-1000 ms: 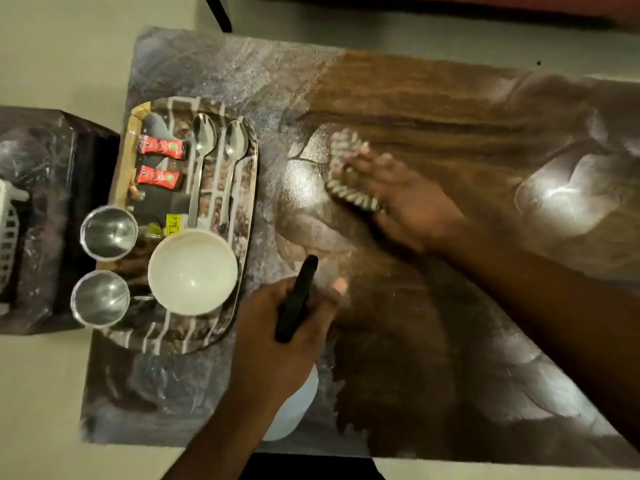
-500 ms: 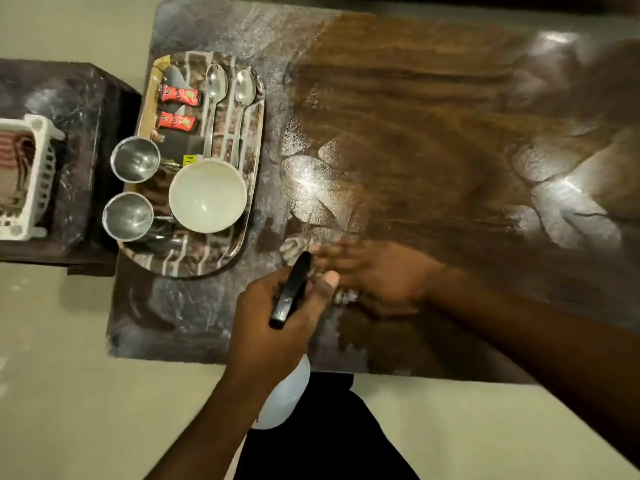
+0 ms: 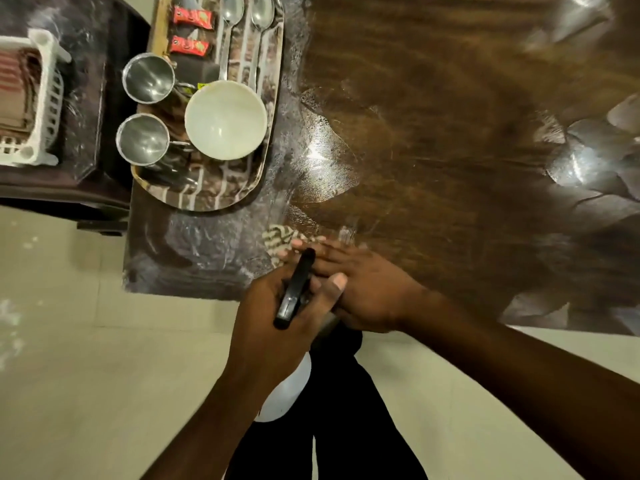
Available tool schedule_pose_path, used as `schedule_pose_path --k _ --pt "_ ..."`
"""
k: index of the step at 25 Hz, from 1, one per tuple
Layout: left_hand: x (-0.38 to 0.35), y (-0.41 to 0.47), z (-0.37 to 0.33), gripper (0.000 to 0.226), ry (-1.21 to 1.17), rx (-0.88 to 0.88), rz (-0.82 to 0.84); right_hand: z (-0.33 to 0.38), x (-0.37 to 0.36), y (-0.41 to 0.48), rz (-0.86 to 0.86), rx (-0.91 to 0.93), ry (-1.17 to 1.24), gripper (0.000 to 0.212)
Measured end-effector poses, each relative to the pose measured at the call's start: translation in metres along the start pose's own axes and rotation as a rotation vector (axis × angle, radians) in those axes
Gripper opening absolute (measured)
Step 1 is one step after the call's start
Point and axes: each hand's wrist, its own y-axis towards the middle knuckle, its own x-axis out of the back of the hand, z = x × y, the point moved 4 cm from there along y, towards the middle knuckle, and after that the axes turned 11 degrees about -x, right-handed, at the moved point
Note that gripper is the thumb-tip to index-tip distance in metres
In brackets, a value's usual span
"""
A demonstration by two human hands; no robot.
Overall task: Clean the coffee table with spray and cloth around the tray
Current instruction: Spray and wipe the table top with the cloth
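My left hand [image 3: 277,327] grips a spray bottle [image 3: 294,292] with a black trigger head and a white body hanging below, held over the table's near edge. My right hand [image 3: 363,289] lies flat on a striped cloth [image 3: 280,239], pressing it on the brown coffee table [image 3: 433,133] near the front edge; most of the cloth is hidden under the fingers. The patterned tray [image 3: 221,195] sits at the table's left end, a short way beyond and left of the cloth. Dusty grey film covers the table around the tray.
The tray carries a white bowl [image 3: 225,119], two steel cups [image 3: 149,77], two spoons [image 3: 228,15] and red sachets [image 3: 190,17]. A dark side table [image 3: 86,98] with a white basket [image 3: 45,98] stands left. Pale floor lies in front; my dark trousers [image 3: 339,427] show below.
My right hand dragged the cloth from the table's middle toward the near edge, beside my left hand. The view shifted, so the tray now sits higher and further left.
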Motion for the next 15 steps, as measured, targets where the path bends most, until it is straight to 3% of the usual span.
schedule_pose_path --k 2,5,7,8,9,12,15 --pt "0.006 -0.009 0.006 0.039 0.038 -0.034 -0.014 -0.023 0.001 -0.022 -0.007 0.013 -0.073 0.066" --pt "0.014 -0.018 0.018 0.062 0.085 -0.04 -0.069 -0.062 0.017 -0.044 -0.267 -0.509 0.037 0.077" --pt "0.014 -0.023 0.02 0.066 0.068 -0.029 -0.084 -0.046 0.013 -0.042 -0.47 -0.9 0.213 0.074" --pt "0.013 -0.024 0.018 0.065 0.053 -0.034 -0.07 -0.026 0.006 -0.033 -0.498 -0.993 0.265 0.075" --pt "0.012 -0.025 0.017 0.062 0.042 -0.05 -0.046 -0.002 -0.003 -0.023 -0.481 -0.986 0.294 0.075" --pt "0.014 -0.029 0.014 0.04 0.087 -0.1 0.018 0.068 -0.034 -0.011 -0.332 -0.639 0.307 0.061" --pt "0.022 -0.033 0.01 0.032 0.101 -0.085 0.04 0.07 -0.048 -0.05 -0.267 -0.462 0.129 0.066"
